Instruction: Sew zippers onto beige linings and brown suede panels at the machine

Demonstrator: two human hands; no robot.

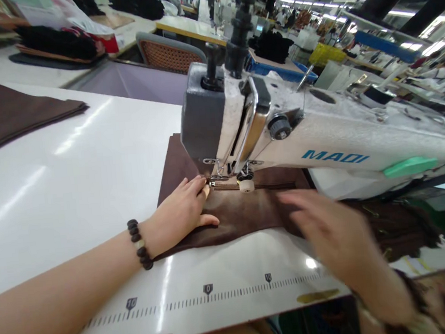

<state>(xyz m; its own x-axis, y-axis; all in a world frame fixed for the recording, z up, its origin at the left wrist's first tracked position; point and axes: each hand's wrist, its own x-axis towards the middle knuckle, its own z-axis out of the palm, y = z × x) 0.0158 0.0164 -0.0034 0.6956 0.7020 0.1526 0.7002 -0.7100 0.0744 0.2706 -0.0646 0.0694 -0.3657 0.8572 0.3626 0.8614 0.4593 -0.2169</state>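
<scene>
A dark brown piece of fabric [245, 211] lies under the presser foot [220, 178] of a white and grey sewing machine [329, 142]. My left hand [185, 206] rests flat on the fabric, left of the foot, thumb spread and fingertips close to the needle area. A narrow striped band [228, 187], like a zipper or welt, runs through the fabric beside a small white roller [246, 186]. My right hand [329, 230], blurred by motion, is over the fabric's right end with fingers stretched out and apart; nothing shows in it. Whether it touches the fabric cannot be made out.
More brown fabric [11, 112] lies at the far left of the white table [89, 163]. A stack of brown pieces [395, 224] sits at the right. A printed ruler scale [208, 294] runs along the front edge. Behind stand a chair [171, 54] and other worktables.
</scene>
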